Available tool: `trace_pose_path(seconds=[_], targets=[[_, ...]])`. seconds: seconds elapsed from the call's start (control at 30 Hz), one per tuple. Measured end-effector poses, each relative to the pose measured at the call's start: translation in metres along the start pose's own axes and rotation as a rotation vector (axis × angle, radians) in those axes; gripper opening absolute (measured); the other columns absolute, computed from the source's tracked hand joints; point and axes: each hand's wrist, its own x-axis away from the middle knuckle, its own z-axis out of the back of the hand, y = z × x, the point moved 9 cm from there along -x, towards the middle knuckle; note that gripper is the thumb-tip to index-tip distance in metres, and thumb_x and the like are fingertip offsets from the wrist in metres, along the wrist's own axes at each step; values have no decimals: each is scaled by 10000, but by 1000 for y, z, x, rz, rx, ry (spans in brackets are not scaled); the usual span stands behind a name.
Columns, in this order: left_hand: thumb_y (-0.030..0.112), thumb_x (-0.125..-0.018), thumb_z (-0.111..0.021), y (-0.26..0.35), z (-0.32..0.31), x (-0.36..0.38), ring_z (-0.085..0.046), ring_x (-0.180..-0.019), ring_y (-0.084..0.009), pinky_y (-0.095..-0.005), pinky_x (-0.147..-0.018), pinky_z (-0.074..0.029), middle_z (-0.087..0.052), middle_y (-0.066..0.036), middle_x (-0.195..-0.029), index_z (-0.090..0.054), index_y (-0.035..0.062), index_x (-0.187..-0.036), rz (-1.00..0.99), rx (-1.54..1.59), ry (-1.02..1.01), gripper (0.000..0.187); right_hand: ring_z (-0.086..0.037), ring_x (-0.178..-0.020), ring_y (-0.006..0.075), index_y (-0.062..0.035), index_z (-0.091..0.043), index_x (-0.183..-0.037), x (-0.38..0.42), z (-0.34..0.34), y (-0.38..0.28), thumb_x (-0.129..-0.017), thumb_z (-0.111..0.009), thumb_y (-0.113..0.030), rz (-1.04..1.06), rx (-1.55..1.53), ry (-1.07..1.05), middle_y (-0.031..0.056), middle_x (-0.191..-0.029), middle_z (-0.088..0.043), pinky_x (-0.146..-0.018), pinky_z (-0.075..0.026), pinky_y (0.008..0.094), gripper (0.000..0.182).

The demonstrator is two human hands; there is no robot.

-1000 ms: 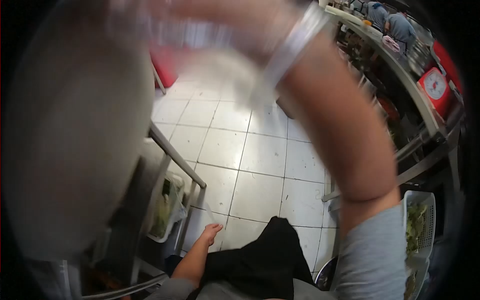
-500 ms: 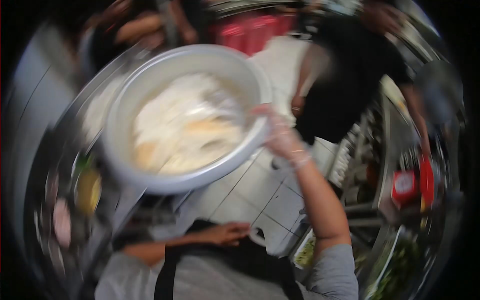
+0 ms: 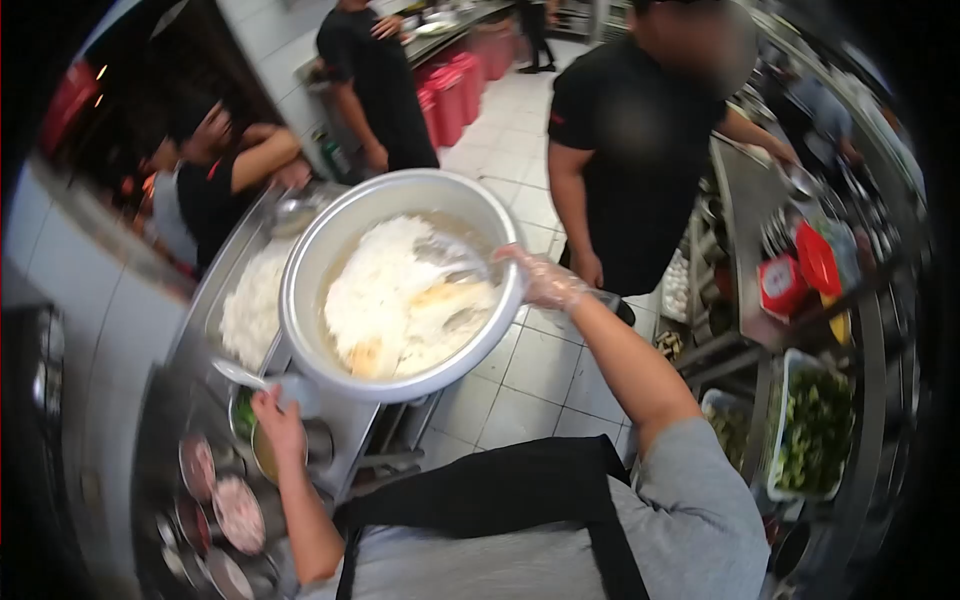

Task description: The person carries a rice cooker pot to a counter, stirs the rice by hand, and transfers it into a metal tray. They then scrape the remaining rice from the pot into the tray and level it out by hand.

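Observation:
A big round metal pot is tilted toward me, with cooked white rice inside, browned in patches. My right hand, in a clear plastic glove, grips the pot's right rim. Left of the pot, my left hand is closed around the end of what looks like a white rice paddle. Its blade lies by the edge of a tray of white rice. Just below that hand are a container with green bits and a yellowish one.
Tubs of pink food sit on the left counter. A person in black stands ahead right; others are at the back left. On the right are a metal counter, a red box and a tub of greens. Red bins stand behind.
My left hand has gone from in front of my apron to the left counter and closed on the white paddle. My right hand still holds the pot, which appears lower and further right in view.

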Motion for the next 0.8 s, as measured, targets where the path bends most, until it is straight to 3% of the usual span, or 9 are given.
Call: trace_pose_path(seconds=[0.17, 0.23, 0.37, 0.43, 0.5, 0.53, 0.57, 0.63, 0.8], targets=[[164, -725, -553, -45, -77, -29, -464, -1092, -360, -380, -973, -355, -474, -233, -1157, -604, -27, -1092, 111, -165, -287, 417, -630, -827, 307, -187, -434, -1161, -2, 0, 0, -710, -746, -281, 87, -10, 6, 140, -874, -633, -772, -493, 409, 557], [186, -745, -536, -110, -124, -56, -487, -1059, -382, -400, -937, -376, -512, -261, -1093, -607, -58, -1065, 215, -122, -474, 409, -631, -824, 317, -184, -435, -1154, 0, 0, -1, -722, -733, -314, 81, 31, -1, 145, -862, -632, -766, -494, 413, 541], [177, -829, -515, -115, -124, -61, -603, -906, -353, -390, -813, -454, -629, -267, -977, -607, -91, -1038, 352, 164, -347, 352, -627, -852, 378, -162, -442, -1124, 3, -3, -1, -779, -653, -281, 83, 26, -1, 198, -868, -633, -788, -490, 440, 423], [189, -843, -488, -85, -100, -65, -633, -884, -240, -348, -744, -484, -660, -195, -966, -618, -71, -1059, 141, 49, -224, 362, -620, -866, 396, -148, -449, -1112, 1, 7, 3, -795, -617, -238, 136, 74, -18, 216, -874, -629, -793, -487, 452, 370], [227, -865, -468, -66, -81, -66, -601, -990, -237, -357, -851, -451, -645, -182, -1049, -611, -55, -1088, 340, -56, -203, 386, -611, -877, 408, -134, -457, -1103, 10, 5, -13, -805, -584, -196, 157, 112, -94, 231, -880, -622, -794, -486, 462, 330], [258, -894, -433, -88, -89, -84, -612, -970, -267, -374, -854, -458, -642, -194, -1049, -599, -55, -1101, 198, 227, -100, 411, -608, -870, 410, -118, -465, -1096, 4, -2, -8, -802, -569, -160, 294, 74, -26, 233, -887, -619, -774, -486, 463, 314], [296, -910, -411, -105, -87, -103, -530, -1128, -329, -382, -952, -395, -550, -246, -1201, -543, -45, -1180, 169, 128, -54, 455, -609, -892, 391, -123, -448, -1101, 4, -3, -8, -796, -609, -167, 242, 83, -80, 224, -906, -618, -800, -479, 443, 348], [346, -922, -386, -88, -72, -100, -473, -1182, -368, -393, -1005, -353, -504, -245, -1264, -496, -13, -1256, 263, 67, 34, 503, -609, -923, 370, -127, -437, -1121, 3, -1, -8, -797, -642, -175, 183, 87, -212, 220, -938, -618, -837, -469, 423, 387], [515, -811, -556, -15, -60, -118, -432, -1235, -363, -395, -1023, -345, -438, -249, -1330, -373, 85, -1377, 397, -99, 78, 735, -601, -965, 372, -155, -392, -1224, -4, 7, -17, -799, -601, -158, 168, 230, -500, 218, -994, -620, -864, -453, 446, 474]])
